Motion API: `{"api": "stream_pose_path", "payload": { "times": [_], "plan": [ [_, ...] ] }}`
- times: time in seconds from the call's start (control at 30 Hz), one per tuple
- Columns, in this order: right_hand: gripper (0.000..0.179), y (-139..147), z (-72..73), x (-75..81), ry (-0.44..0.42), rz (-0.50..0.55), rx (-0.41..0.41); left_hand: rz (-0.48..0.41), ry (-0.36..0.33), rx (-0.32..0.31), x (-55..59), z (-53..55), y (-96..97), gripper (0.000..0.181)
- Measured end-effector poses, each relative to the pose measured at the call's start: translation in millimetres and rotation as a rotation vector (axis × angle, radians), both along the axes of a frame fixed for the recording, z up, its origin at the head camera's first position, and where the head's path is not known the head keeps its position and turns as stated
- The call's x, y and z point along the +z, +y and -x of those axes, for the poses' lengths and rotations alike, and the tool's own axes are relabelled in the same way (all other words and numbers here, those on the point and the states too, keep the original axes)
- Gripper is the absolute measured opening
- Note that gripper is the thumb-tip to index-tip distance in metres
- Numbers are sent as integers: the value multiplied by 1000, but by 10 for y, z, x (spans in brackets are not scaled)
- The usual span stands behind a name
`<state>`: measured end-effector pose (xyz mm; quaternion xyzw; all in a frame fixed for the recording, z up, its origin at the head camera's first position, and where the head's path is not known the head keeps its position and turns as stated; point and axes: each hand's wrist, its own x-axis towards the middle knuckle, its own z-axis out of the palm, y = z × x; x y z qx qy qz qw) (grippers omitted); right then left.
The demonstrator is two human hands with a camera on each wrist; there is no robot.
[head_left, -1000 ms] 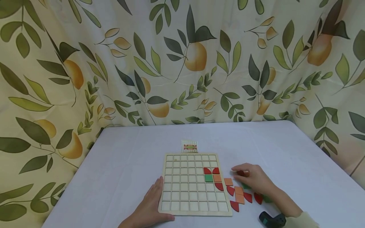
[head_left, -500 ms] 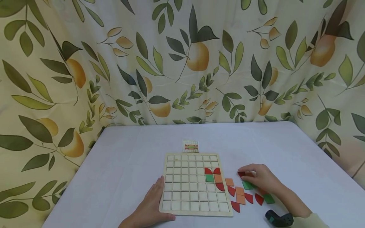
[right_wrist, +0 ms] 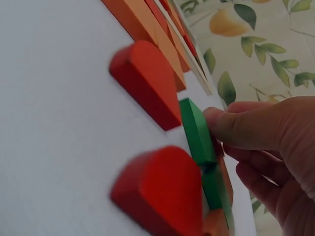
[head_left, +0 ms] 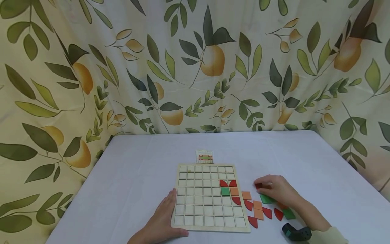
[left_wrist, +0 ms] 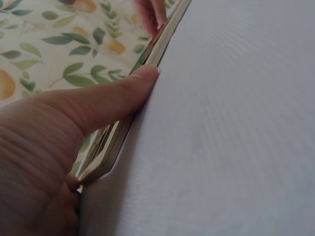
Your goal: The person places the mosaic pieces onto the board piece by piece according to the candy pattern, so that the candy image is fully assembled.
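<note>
A pale wooden grid board (head_left: pixel 207 229) lies on the table, with several red, green and orange pieces set in its right-hand squares. My left hand (head_left: pixel 160 216) rests at its near left corner, fingers straight along the left side and thumb against the near edge, where the left wrist view shows the thumb (left_wrist: pixel 115 101) pressing. To the right of the board, my right hand (head_left: pixel 278 189) pinches a red quarter-circle piece (head_left: pixel 258 185) between thumb and fingertips. In the right wrist view, a green square piece (right_wrist: pixel 197 130) partly hides that red piece.
Loose orange squares (head_left: pixel 258 214), red quarter-circles (head_left: pixel 252 222) and green squares (head_left: pixel 288 214) lie between the board and my right forearm. A small pattern card (head_left: pixel 204 157) stands behind the board. A black device (head_left: pixel 296 233) sits by my right wrist. A leaf-patterned curtain (head_left: pixel 195 84) hangs behind the table.
My right hand has shifted slightly right, away from the board, and the red piece now shows at its fingertips. The left hand stays at the board; the head view has shifted a little.
</note>
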<state>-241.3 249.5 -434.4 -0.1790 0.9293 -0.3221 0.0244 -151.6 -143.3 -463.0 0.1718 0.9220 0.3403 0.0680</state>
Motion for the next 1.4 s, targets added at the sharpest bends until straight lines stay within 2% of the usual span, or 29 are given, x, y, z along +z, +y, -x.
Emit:
{"api": "stream_pose_path", "payload": {
  "times": [0.17,0.33,0.7,0.83,1.03,1.4],
  "plan": [
    [25,20,15,5,-5,-13,39,6,6,1,1,-5,-8,130],
    [26,-33,31,-16,-11,23,69,8,9,7,-5,-7,-16,130],
    [26,-74,16,-39,-53,58,-14,-2,3,9,1,-8,-6,131],
    [26,-73,15,-47,-54,68,-20,-7,0,13,-1,-12,-3,131],
    [28,-52,22,-64,-58,81,2,-5,3,10,-1,-12,-3,131],
    [27,11,52,-134,-5,98,77,-1,2,2,1,-5,5,130]
  ]
}}
